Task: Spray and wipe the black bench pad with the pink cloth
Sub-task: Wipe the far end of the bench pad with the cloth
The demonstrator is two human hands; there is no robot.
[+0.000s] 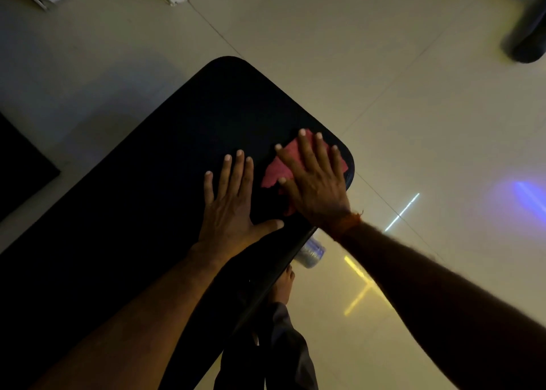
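Observation:
The black bench pad (165, 159) runs diagonally from the lower left to a rounded end at the upper middle. A crumpled pink cloth (276, 172) lies on the pad near its right corner. My right hand (313, 180) lies flat on top of the cloth with fingers spread, pressing it onto the pad. My left hand (230, 203) rests palm down on the bare pad just left of the cloth, fingers apart, holding nothing. A clear plastic bottle (310, 252) shows partly below the pad's right edge; no spray head is visible on it.
Pale floor tiles (384, 100) surround the bench. A dark cylindrical object (529, 32) stands at the upper right. A black mat edge (20, 165) lies at the left. My bare foot (283, 283) and dark trouser leg (283, 354) are below the pad's right edge.

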